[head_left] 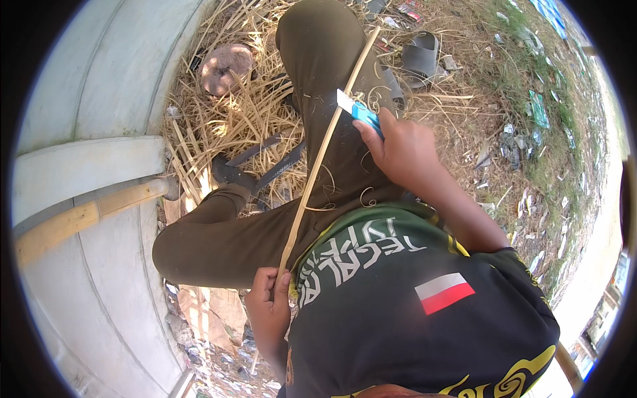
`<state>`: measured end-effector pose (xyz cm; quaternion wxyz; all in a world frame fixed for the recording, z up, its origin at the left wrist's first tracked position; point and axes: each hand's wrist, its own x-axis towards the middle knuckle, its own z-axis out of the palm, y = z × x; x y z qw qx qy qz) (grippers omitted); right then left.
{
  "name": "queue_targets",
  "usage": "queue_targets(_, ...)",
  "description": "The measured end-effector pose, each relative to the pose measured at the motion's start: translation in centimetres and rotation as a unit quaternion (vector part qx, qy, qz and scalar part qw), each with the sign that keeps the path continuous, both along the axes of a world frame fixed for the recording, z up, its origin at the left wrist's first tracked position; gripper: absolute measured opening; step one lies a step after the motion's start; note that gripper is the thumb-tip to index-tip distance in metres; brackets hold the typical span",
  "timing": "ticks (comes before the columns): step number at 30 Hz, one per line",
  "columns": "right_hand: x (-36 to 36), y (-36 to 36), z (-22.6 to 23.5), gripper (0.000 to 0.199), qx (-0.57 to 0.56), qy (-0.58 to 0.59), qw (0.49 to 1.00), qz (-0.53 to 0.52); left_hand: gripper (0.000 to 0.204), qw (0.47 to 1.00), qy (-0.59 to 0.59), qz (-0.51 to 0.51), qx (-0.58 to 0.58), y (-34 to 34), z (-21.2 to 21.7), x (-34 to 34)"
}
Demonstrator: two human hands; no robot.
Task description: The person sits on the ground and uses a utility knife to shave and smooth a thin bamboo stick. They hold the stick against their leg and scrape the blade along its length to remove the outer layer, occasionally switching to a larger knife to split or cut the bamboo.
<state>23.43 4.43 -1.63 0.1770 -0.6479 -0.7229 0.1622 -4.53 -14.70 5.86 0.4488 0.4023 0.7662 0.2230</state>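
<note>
My left hand [268, 306] is closed round the lower end of a long, thin bamboo strip [312, 178], close to my waist. The strip slants up across my lap and over the raised thigh. Higher up, my right hand [406, 144] grips a utility knife [366, 117] with a light blue handle. Its wide, pale blade lies against the strip, crossing it near the thigh. Thin curled shavings [369, 97] cling to my brown trousers around the knife, and others lie on my lap.
Split bamboo scraps [229, 129] cover the ground beyond my legs, with a round reddish-brown stone [226, 69] among them. A grey sandal [421, 56] lies beyond my right hand. At left stand pale wall panels [86, 86] and a bamboo pole [93, 213]. Litter dots the grass at right.
</note>
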Motion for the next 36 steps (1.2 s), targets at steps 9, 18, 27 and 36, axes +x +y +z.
queue_targets(9,-0.4,0.2,-0.2,0.053,0.037,-0.013,0.999,-0.037,0.019,0.989,-0.092,0.063,-0.093,-9.2,2.3,-9.2)
queue_targets(18,1.4,0.4,0.1,0.062,-0.015,0.121,0.992,-0.009,0.019,0.965,-0.228,0.114,0.057,-9.1,-1.2,-10.2)
queue_targets(27,0.7,1.4,1.1,0.059,0.028,0.19,0.981,-0.04,0.037,0.966,-0.179,-0.073,0.173,12.6,-5.7,2.9)
queue_targets(36,1.0,1.6,1.6,0.055,0.041,0.004,0.996,0.082,0.024,0.951,-0.001,-0.186,0.248,16.4,-7.1,8.2)
